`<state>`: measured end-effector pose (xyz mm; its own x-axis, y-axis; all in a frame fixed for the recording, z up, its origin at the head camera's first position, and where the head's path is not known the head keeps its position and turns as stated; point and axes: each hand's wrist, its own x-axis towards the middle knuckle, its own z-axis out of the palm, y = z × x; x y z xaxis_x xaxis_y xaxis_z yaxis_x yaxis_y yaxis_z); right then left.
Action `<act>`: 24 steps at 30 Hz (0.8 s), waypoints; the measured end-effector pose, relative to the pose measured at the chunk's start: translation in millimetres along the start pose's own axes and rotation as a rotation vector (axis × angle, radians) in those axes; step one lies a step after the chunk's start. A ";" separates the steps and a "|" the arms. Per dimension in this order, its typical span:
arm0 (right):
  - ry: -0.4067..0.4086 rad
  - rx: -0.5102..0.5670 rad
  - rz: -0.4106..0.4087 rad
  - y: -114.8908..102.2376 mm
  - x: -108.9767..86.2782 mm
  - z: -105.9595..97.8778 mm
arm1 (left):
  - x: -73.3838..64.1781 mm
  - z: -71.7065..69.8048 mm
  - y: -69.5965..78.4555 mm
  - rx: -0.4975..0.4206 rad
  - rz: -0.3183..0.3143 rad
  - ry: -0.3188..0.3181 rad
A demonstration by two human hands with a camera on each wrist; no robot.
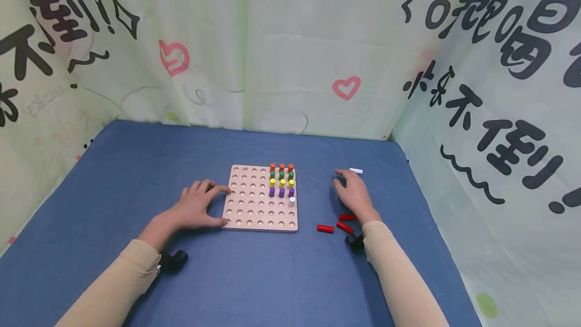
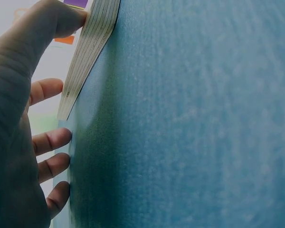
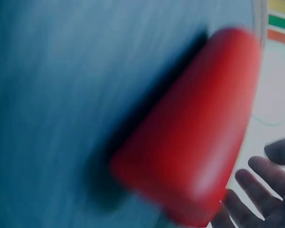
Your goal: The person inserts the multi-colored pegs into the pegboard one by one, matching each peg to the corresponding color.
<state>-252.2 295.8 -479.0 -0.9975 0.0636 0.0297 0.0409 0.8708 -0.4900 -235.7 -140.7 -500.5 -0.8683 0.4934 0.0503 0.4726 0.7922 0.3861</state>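
White and lying on its side, the loose peg (image 1: 356,170) sits just past the knuckles of the right hand (image 1: 355,194), the nearer one, fingers loose and empty, its long axis running roughly sideways, while the left hand's (image 1: 198,208) spread thumb and forefinger touch the wooden pegboard (image 1: 256,198).

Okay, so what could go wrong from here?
The loose white cylindrical peg beside the right hand could roll away if nudged. The right wrist's black camera might knock the three red cylindrical pegs lying near it. The left hand, touching the edge of the pale wooden pegboard, could push it askew.
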 end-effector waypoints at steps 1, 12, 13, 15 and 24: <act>0.006 -0.016 -0.003 2.4 1.4 -1.0 | 0.1 0.1 -0.1 -0.001 0.000 0.000; 0.021 -0.120 0.026 16.2 14.1 -5.7 | 0.5 0.0 0.4 -0.008 0.002 0.004; 0.022 -0.125 0.040 16.4 14.2 -6.3 | 0.5 0.3 0.5 -0.009 0.002 0.006; 0.015 -0.126 0.066 17.1 13.7 -7.5 | 0.7 1.0 0.3 -0.012 0.005 0.010; 0.009 -0.081 0.058 19.6 8.8 -7.0 | -0.4 0.9 -1.2 -0.008 -0.003 -0.007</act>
<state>-259.8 316.9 -482.2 -0.9928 0.1191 0.0111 0.1035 0.9019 -0.4194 -235.7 -141.5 -501.8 -0.8688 0.4934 0.0422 0.4683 0.7910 0.3937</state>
